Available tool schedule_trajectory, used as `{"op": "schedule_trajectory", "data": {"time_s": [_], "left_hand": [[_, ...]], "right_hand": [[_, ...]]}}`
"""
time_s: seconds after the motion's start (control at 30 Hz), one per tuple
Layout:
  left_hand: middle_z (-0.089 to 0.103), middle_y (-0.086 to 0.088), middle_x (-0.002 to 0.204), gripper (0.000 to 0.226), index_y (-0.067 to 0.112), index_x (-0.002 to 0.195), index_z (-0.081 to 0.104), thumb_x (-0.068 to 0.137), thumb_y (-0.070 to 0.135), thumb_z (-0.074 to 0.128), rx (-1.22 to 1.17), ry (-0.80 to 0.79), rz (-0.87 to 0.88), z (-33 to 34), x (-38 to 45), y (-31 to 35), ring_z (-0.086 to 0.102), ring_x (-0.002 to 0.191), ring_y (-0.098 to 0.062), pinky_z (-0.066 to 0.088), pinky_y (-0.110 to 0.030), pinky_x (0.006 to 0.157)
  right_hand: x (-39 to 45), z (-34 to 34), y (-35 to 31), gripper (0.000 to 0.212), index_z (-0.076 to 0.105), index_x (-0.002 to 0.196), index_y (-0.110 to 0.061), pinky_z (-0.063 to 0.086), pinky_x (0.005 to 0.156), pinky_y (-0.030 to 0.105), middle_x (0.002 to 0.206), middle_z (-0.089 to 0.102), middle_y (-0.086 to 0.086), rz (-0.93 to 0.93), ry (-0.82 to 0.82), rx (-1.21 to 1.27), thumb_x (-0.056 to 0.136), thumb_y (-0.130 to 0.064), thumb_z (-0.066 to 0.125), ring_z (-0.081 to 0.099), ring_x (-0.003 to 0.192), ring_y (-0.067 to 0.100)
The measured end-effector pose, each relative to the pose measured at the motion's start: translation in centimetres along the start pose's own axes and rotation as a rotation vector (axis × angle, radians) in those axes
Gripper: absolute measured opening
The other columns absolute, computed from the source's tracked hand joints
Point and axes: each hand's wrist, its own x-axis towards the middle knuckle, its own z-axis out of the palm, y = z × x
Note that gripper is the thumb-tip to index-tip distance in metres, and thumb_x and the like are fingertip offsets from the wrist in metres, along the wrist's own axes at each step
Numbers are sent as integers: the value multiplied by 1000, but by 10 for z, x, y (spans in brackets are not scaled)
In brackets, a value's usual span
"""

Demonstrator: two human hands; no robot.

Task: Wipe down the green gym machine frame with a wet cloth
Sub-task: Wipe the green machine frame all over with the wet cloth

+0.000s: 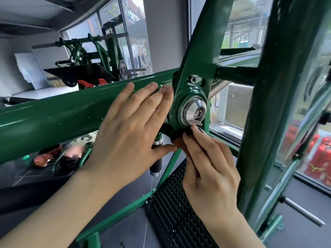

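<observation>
Left hand (pixel 132 126) is lying flat against the wide green frame beam (pixel 59 115), fingers straight and close together, fingertips reaching the bearing housing (pixel 189 106), thumb stretched out below toward the cloth.

Right hand (pixel 209 169) is pinching a dark reddish-brown cloth (pixel 179 142) between thumb and fingers, holding it up against the underside of the bearing housing, just below the polished metal hub (pixel 195 110). Most of the cloth is hidden behind the fingers.

A slanted green arm (pixel 202 43) is rising from the housing; 1 bolt head (pixel 192 79) is sitting just above the hub. A threaded metal rod (pixel 217 87) is showing behind the joint. A thick green upright (pixel 279 104) is standing at the right.

Below the hands, a black ribbed footplate (pixel 172 208) is lying inside a thinner green tube.

Red cylinders (pixel 320 158) are standing outside the window at right. Signs beyond the far glass carry writing, too blurred to read.
</observation>
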Motion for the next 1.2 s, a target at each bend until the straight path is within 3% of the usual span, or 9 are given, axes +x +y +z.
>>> {"op": "schedule_trajectory", "data": {"time_s": [0.1, 0.2, 0.37, 0.5, 0.67, 0.83, 1.03, 1.2], "left_hand": [[52, -14, 153, 95, -1, 157, 36, 93, 63, 65, -12, 4, 2, 2, 0, -1, 40, 148, -32, 26, -54, 125], [52, -14, 153, 105, -1, 157, 35, 83, 58, 80, -11, 6, -7, 4, -2, 0, 41, 148, -32, 28, -55, 124], [48, -13, 156, 106, 0, 159, 33, 84, 61, 75, -8, -11, 2, 3, -2, -1, 37, 149, -31, 25, -53, 126], [49, -13, 155, 98, -1, 158, 34, 91, 63, 66, -48, 1, -9, 4, -2, 1, 36, 149, -30, 25, -52, 126], [50, -15, 153, 106, -1, 158, 33, 82, 58, 77, -58, -19, -25, 4, -2, 4, 38, 148, -32, 26, -53, 125], [51, -14, 153, 105, -1, 158, 33, 82, 58, 77, -48, -9, -29, 3, -4, 4, 38, 148, -32, 25, -52, 126], [51, -14, 153, 105, -2, 157, 34, 82, 56, 79, -56, -3, -33, 2, -3, 7, 38, 148, -31, 25, -53, 125], [49, -14, 155, 106, -1, 158, 32, 83, 56, 80, -38, -5, -34, 1, -3, 8, 37, 149, -31, 25, -52, 126]], "right_hand": [[-4, 1, 1, 32, 71, 124, 4, 51, 105, 34, 131, 64, 17, 2, 68, 36, 92, 8, 67, 67, 114, 33], [-15, 0, -8, 32, 66, 124, 5, 57, 96, 43, 131, 58, 15, -39, 144, 96, 92, 5, 71, 66, 115, 35], [18, 3, 4, 31, 64, 123, 5, 59, 89, 48, 126, 56, 15, -87, 253, 91, 93, 9, 69, 67, 107, 41], [1, 13, 10, 28, 69, 119, 7, 56, 96, 41, 120, 63, 14, -94, 162, 81, 91, 10, 70, 68, 106, 39], [25, 7, 9, 26, 66, 118, 5, 58, 92, 42, 121, 62, 12, -109, 313, 132, 94, 11, 67, 68, 100, 39], [11, 11, 5, 29, 68, 120, 3, 54, 98, 35, 122, 64, 8, -101, 222, 106, 92, 9, 69, 67, 103, 35], [45, 4, 5, 25, 65, 121, 8, 60, 87, 47, 119, 59, 14, -141, 295, 112, 96, 9, 65, 69, 101, 41], [44, 0, 6, 25, 68, 121, 6, 59, 90, 45, 117, 62, 14, -117, 247, 96, 96, 8, 67, 69, 101, 36]]}}
